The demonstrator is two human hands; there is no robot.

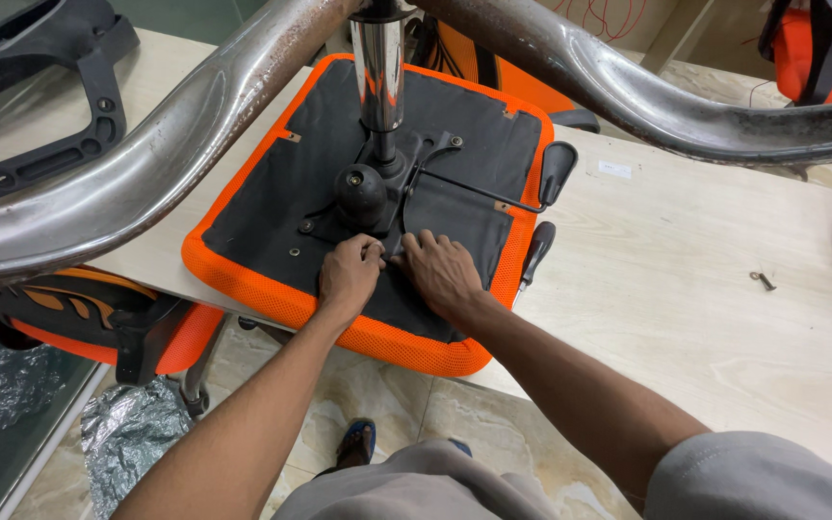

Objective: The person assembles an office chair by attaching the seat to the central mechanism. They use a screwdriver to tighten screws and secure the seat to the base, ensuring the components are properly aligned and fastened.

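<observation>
Here an upturned seat (272, 183), black underneath with an orange mesh edge, lies on a pale table (686, 289), its near edge hanging over the table's rim. A black plate (377, 197) sits in the seat's middle, carrying a chrome column (379, 67) that rises to the rusty base legs (137, 164) spreading across the far view. A black knob (361, 190) stands on the plate's near left, and a lever (493, 197) runs right to a paddle.

Both hands press at the plate's near edge. The left hand (349, 274) is curled, fingertips pinched on something small I cannot make out. The right hand (442, 273) lies flatter, fingers spread on the fabric and touching the plate's edge, holding nothing that shows.

Judging by this, the plate is being fastened at its near holes. The next move calls for steady fingers and the plate kept from shifting. A loose screw (762, 280) lies well apart on the right.
</observation>
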